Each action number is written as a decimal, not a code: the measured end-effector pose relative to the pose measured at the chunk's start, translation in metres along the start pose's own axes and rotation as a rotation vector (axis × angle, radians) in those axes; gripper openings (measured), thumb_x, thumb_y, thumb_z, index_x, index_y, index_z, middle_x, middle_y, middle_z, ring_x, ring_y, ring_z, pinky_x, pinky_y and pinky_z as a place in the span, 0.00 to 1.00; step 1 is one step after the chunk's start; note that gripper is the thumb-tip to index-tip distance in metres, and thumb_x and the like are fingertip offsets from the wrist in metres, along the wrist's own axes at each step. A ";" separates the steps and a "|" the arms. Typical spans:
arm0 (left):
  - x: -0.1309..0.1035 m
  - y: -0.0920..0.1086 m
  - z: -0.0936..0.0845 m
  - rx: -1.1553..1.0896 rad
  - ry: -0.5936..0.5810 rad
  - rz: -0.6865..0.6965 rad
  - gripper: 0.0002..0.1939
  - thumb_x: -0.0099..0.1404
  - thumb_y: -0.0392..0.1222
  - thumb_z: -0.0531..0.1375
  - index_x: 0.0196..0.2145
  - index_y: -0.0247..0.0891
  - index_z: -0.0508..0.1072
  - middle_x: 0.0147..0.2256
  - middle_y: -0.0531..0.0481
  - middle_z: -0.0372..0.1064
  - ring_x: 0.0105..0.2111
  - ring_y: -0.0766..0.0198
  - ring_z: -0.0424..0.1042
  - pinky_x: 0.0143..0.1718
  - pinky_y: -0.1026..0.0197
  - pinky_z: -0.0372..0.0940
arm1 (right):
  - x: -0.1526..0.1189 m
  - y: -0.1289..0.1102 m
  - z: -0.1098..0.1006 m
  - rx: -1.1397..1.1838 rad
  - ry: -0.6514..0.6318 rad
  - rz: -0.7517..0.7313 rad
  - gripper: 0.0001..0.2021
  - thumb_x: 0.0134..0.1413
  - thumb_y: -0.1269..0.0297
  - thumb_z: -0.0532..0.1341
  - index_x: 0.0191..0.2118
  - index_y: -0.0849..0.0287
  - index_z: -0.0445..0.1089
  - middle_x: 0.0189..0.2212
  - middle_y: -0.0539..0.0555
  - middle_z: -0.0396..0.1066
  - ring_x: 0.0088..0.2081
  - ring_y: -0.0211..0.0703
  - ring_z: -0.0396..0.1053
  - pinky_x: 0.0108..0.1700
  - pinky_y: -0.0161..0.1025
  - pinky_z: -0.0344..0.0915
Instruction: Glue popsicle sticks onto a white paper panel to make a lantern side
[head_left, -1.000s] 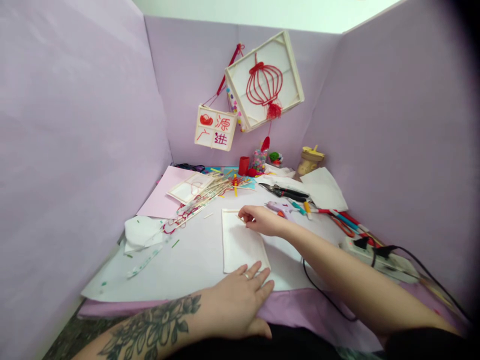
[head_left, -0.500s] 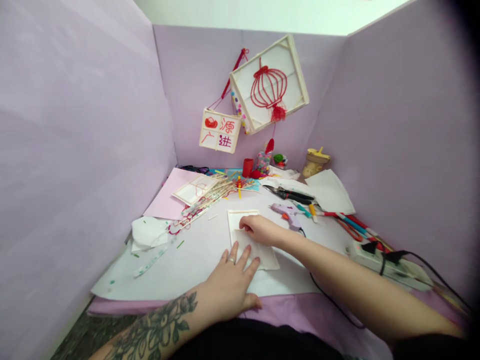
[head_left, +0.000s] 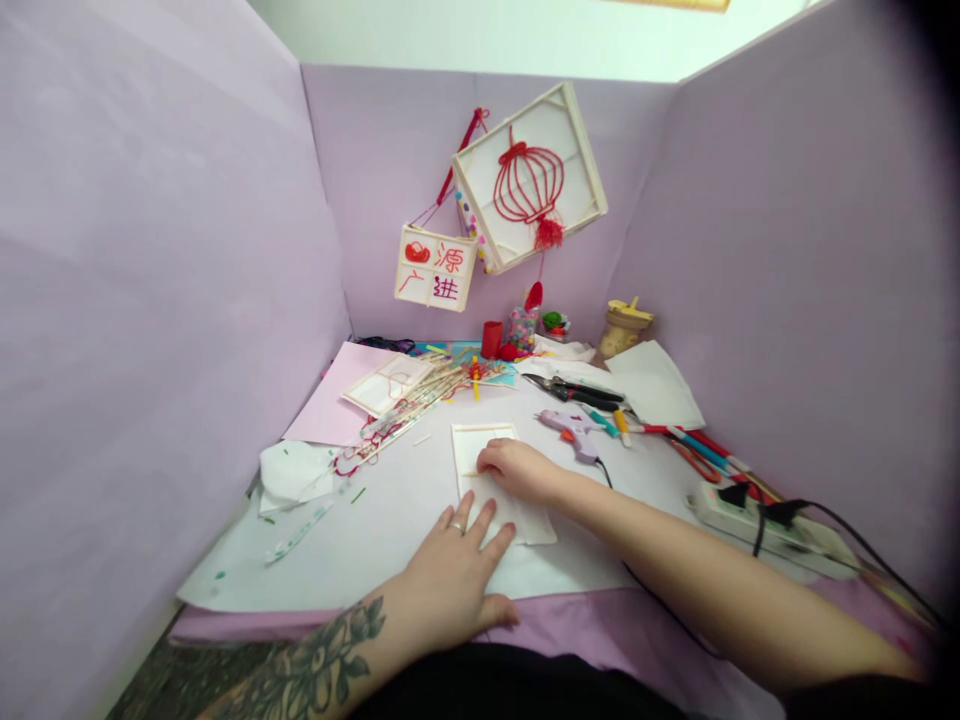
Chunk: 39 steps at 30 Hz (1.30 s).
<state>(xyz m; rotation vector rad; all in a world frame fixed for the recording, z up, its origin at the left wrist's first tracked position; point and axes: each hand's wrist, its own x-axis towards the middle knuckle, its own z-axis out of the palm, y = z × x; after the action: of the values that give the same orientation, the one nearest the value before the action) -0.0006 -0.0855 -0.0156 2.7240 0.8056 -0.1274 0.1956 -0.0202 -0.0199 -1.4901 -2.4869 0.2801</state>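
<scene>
A narrow white panel [head_left: 466, 442] with pale strips along its edges lies at the front middle of the table. My left hand [head_left: 457, 570] lies flat with its fingers spread, the fingertips at the panel's lower left part. Above it, my right hand [head_left: 510, 468] is closed in a pinch over the panel. A thin pale stick [head_left: 471, 474] pokes out leftward from its fingertips, crosswise on the panel. The rest of the stick is hidden by the fingers.
A lilac glue gun [head_left: 574, 430] lies right of the panel, with black-handled pliers [head_left: 577, 388] behind. A power strip [head_left: 772, 530] sits at right. Sticks and red cords [head_left: 405, 405] lie back left. A lantern-decorated frame [head_left: 529, 180] hangs at the back.
My right hand has moved slightly toward me along the panel, and the stick at its fingertips shows more clearly. My left hand stays spread on the panel. The view has shifted a little.
</scene>
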 end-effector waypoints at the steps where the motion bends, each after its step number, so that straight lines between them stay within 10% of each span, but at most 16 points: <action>1: 0.000 0.000 0.000 0.001 0.001 0.001 0.43 0.60 0.69 0.49 0.65 0.42 0.49 0.66 0.37 0.37 0.65 0.38 0.33 0.62 0.36 0.42 | 0.000 -0.001 0.001 -0.005 -0.001 -0.009 0.11 0.54 0.76 0.55 0.38 0.62 0.75 0.36 0.58 0.73 0.39 0.44 0.68 0.42 0.36 0.60; 14: -0.001 -0.002 0.002 0.021 0.001 0.016 0.42 0.62 0.68 0.48 0.66 0.42 0.48 0.67 0.38 0.36 0.66 0.39 0.32 0.62 0.38 0.41 | -0.018 0.022 -0.054 0.131 0.180 0.179 0.12 0.51 0.77 0.54 0.36 0.60 0.73 0.35 0.54 0.75 0.36 0.41 0.70 0.41 0.35 0.62; 22: -0.003 -0.001 0.000 0.008 0.001 -0.002 0.42 0.61 0.68 0.48 0.66 0.42 0.48 0.67 0.38 0.37 0.66 0.40 0.32 0.62 0.38 0.42 | -0.022 0.008 -0.009 0.097 -0.025 0.094 0.15 0.51 0.77 0.52 0.44 0.62 0.67 0.36 0.58 0.71 0.37 0.43 0.67 0.38 0.36 0.60; 28: -0.004 -0.002 0.000 -0.004 -0.005 -0.002 0.42 0.61 0.66 0.51 0.66 0.43 0.47 0.67 0.39 0.35 0.66 0.40 0.32 0.62 0.37 0.41 | -0.030 0.016 -0.037 0.548 0.016 0.090 0.10 0.53 0.72 0.54 0.42 0.58 0.60 0.33 0.51 0.69 0.33 0.38 0.66 0.35 0.33 0.63; 34: -0.006 0.007 -0.018 -0.019 -0.060 -0.002 0.40 0.63 0.60 0.54 0.66 0.43 0.46 0.67 0.40 0.32 0.66 0.42 0.29 0.62 0.35 0.39 | -0.077 0.077 -0.078 -0.063 0.374 0.724 0.12 0.55 0.74 0.51 0.46 0.61 0.61 0.34 0.58 0.70 0.35 0.44 0.69 0.35 0.36 0.60; 39: 0.005 0.001 -0.042 0.059 -0.046 0.010 0.39 0.63 0.60 0.53 0.65 0.38 0.49 0.66 0.39 0.38 0.66 0.44 0.34 0.62 0.36 0.38 | -0.109 0.100 -0.067 -0.308 0.104 0.990 0.15 0.53 0.79 0.50 0.47 0.69 0.63 0.36 0.67 0.73 0.37 0.51 0.72 0.33 0.38 0.59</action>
<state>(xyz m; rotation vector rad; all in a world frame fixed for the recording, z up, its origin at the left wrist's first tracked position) 0.0044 -0.0702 0.0241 2.7691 0.7867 -0.2145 0.3493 -0.0673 0.0062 -2.6767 -1.5619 -0.0407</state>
